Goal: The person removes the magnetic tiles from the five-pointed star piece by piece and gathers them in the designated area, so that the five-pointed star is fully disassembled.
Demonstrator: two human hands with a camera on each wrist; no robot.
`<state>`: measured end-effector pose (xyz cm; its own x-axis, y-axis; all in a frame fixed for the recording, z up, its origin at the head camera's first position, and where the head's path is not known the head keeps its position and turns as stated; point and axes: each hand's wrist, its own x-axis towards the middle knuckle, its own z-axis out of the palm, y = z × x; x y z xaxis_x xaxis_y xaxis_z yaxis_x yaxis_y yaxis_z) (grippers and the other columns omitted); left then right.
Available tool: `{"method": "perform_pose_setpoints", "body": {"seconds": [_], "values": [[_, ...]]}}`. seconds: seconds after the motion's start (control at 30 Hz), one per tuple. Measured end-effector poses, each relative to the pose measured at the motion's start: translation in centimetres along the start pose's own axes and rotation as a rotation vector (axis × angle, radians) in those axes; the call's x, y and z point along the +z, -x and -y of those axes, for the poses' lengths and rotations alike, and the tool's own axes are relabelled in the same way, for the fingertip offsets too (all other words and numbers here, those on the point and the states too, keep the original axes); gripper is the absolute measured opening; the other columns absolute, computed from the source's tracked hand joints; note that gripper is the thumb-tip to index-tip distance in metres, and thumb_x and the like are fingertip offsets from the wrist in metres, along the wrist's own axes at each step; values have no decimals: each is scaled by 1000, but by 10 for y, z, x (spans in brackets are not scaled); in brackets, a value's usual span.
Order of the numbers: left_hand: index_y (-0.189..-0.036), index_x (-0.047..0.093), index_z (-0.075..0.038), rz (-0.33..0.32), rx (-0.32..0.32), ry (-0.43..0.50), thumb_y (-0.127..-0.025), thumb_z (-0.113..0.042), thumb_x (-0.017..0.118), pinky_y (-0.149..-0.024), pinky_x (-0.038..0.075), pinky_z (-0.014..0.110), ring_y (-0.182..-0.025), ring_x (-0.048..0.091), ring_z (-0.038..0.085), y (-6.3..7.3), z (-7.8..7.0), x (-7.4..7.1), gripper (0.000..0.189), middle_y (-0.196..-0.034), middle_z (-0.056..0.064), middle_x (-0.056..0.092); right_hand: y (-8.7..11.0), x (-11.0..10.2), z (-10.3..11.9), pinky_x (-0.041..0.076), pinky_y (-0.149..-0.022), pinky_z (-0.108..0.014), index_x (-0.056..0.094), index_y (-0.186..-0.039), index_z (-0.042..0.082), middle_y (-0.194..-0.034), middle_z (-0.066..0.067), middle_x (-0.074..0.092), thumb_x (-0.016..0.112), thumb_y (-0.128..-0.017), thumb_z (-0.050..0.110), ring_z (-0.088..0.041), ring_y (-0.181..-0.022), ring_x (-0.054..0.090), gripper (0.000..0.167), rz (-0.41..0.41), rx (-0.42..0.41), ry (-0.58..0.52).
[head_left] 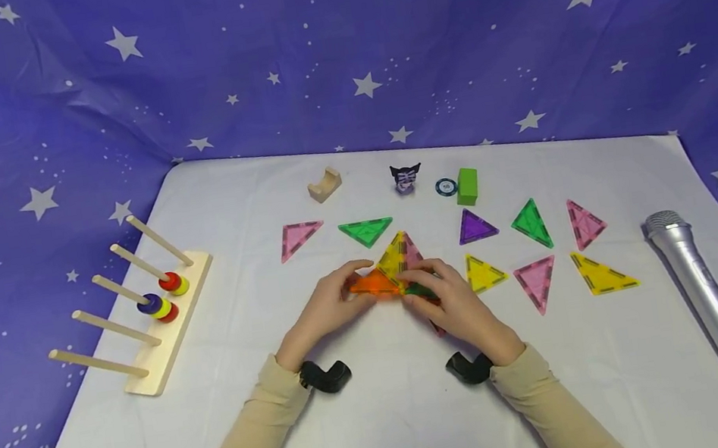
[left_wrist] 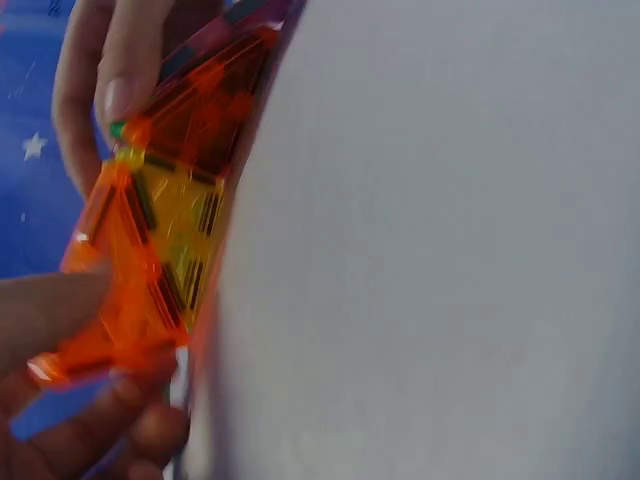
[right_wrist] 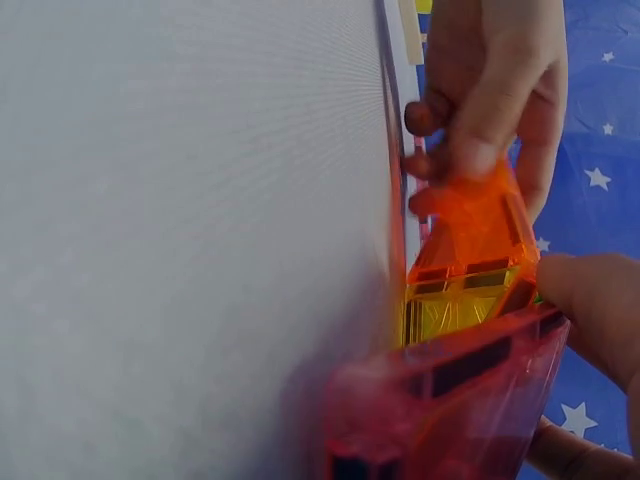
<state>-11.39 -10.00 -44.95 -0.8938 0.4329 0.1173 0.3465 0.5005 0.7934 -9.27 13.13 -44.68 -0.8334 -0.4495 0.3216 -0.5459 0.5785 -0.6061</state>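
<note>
Magnetic triangle tiles lean together in a small structure at mid-table. My left hand (head_left: 331,306) pinches an orange triangle tile (left_wrist: 130,290) at its left side, thumb on one face and fingers below. Beside it a yellow triangle tile (head_left: 392,257) leans upward, and a pink triangle tile (head_left: 412,249) adjoins it. My right hand (head_left: 456,307) grips the right side, with a green tile (head_left: 420,290) partly under its fingers. In the right wrist view, a pink tile (right_wrist: 470,390) slants close to the camera by my right fingers. The fingers hide some edges.
Loose triangle tiles, such as a purple one (head_left: 475,226) and a yellow one (head_left: 603,274), lie around. A peg rack (head_left: 171,334) stands left, a silver microphone (head_left: 706,294) right. Behind are a wooden block (head_left: 324,186), small figure (head_left: 405,179), chip (head_left: 446,187) and green block (head_left: 467,186).
</note>
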Motion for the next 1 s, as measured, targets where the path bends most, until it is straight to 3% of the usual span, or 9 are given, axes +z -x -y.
{"method": "perform_pose_setpoints", "body": {"seconds": [0.07, 0.17, 0.3, 0.5, 0.77, 1.0], "values": [[-117, 59, -8, 4, -37, 129, -83, -14, 67, -69, 44, 29, -77, 55, 14, 0, 2, -1, 36, -96, 6, 62, 0, 0, 0, 39, -89, -46, 61, -117, 18, -116, -9, 49, 66, -84, 21, -26, -105, 48, 34, 0, 10, 1], [-111, 62, -3, 17, -102, 298, -87, -15, 62, -68, 45, 26, -81, 59, 20, 1, -4, -5, 27, -101, 9, 64, 0, 0, 0, 39, -90, -45, 60, -117, 18, -117, -8, 49, 66, -84, 21, -25, -106, 47, 34, 2, 19, 1], [-108, 62, 4, 0, -180, 428, -89, -14, 59, -59, 41, 24, -81, 58, 35, 2, -19, -10, 26, -97, 14, 65, 0, 0, -1, 39, -89, -45, 61, -117, 17, -116, -8, 49, 66, -84, 22, -25, -105, 48, 34, 1, 16, -3], [-106, 63, 6, -29, -272, 496, -85, -8, 62, -50, 34, 24, -66, 49, 34, 6, -25, -14, 25, -91, 15, 66, -1, 2, -2, 39, -90, -43, 61, -116, 16, -117, -9, 48, 62, -86, 14, -24, -107, 47, 30, 2, 32, -18], [-109, 61, 6, -19, -305, 586, -83, -6, 64, -50, 34, 27, -54, 41, 20, 7, -20, -15, 29, -91, 8, 67, 0, 2, -5, 40, -90, -44, 61, -118, 12, -115, -11, 50, 63, -86, 13, -25, -104, 49, 32, -18, 59, -41], [-108, 63, 4, -76, -282, 613, -83, -7, 65, -52, 33, 25, -60, 45, 18, 4, 5, -13, 27, -99, 12, 66, 1, 2, -2, 40, -88, -45, 61, -117, 12, -116, -11, 50, 69, -81, 20, -28, -106, 46, 38, 31, 66, -19]]}}
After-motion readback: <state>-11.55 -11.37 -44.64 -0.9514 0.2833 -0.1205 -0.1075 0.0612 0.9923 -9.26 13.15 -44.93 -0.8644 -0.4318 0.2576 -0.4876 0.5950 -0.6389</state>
